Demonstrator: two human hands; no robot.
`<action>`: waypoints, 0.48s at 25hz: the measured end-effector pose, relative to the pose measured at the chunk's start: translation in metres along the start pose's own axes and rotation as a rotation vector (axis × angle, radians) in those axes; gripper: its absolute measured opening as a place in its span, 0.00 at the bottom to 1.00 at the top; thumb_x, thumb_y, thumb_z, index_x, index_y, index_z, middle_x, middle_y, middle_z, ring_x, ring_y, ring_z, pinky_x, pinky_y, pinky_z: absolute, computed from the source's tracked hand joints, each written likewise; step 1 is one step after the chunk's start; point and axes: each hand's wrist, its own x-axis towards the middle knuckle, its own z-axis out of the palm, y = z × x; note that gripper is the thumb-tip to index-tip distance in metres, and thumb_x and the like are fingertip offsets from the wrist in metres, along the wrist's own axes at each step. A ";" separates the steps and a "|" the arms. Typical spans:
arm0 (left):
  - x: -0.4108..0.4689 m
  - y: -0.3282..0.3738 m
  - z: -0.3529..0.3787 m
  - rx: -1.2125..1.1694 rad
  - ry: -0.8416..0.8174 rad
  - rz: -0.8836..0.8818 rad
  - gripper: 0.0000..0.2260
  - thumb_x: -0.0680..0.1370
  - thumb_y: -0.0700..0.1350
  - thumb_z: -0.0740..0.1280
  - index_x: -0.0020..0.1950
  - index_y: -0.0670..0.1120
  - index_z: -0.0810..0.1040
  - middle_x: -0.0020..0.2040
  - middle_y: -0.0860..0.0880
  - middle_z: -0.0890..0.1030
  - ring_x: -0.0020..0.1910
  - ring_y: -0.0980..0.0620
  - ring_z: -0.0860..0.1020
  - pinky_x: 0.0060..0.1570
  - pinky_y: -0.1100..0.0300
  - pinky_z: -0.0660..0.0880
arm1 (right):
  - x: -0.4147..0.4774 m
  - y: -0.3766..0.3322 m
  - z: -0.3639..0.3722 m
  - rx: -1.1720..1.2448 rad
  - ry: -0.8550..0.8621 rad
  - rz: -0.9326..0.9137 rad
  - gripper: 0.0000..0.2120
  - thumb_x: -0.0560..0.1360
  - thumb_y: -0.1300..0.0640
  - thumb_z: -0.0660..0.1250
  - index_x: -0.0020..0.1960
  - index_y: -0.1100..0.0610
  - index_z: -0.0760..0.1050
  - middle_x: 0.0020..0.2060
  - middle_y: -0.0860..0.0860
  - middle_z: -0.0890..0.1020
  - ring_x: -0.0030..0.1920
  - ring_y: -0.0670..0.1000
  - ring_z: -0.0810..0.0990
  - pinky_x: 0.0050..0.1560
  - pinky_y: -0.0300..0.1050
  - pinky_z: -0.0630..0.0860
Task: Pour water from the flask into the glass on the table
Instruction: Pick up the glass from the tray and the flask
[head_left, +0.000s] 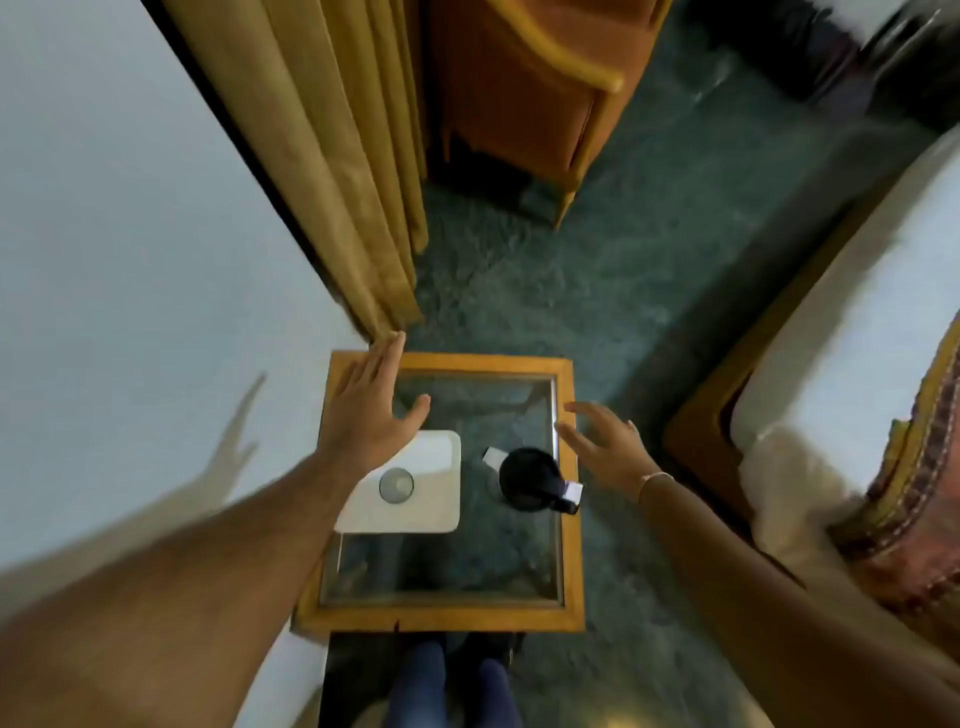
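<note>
On the glass-topped, wood-framed table, a clear round glass stands on a white rounded-square tray; the black flask stands beside it. Left hand and right hand hover, each grip open and empty.

Black flask, white tray
</note>
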 end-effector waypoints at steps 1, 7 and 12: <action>-0.006 -0.019 0.028 0.000 -0.071 -0.040 0.43 0.81 0.64 0.70 0.89 0.53 0.52 0.89 0.47 0.60 0.87 0.39 0.62 0.82 0.38 0.66 | 0.006 0.022 0.017 0.029 -0.033 0.058 0.28 0.76 0.31 0.63 0.70 0.46 0.74 0.69 0.51 0.78 0.68 0.53 0.76 0.72 0.65 0.66; -0.062 -0.123 0.165 -0.051 -0.290 -0.322 0.53 0.73 0.65 0.78 0.88 0.54 0.50 0.88 0.46 0.64 0.84 0.38 0.67 0.79 0.34 0.71 | 0.019 0.112 0.086 0.364 -0.143 0.163 0.16 0.77 0.32 0.61 0.46 0.41 0.80 0.41 0.42 0.84 0.43 0.42 0.82 0.49 0.43 0.75; -0.076 -0.153 0.220 -0.134 -0.306 -0.454 0.56 0.69 0.67 0.80 0.87 0.58 0.50 0.87 0.48 0.65 0.83 0.39 0.68 0.77 0.35 0.73 | 0.005 0.128 0.114 0.486 -0.246 0.122 0.38 0.74 0.23 0.53 0.42 0.56 0.82 0.39 0.55 0.85 0.45 0.47 0.82 0.54 0.37 0.74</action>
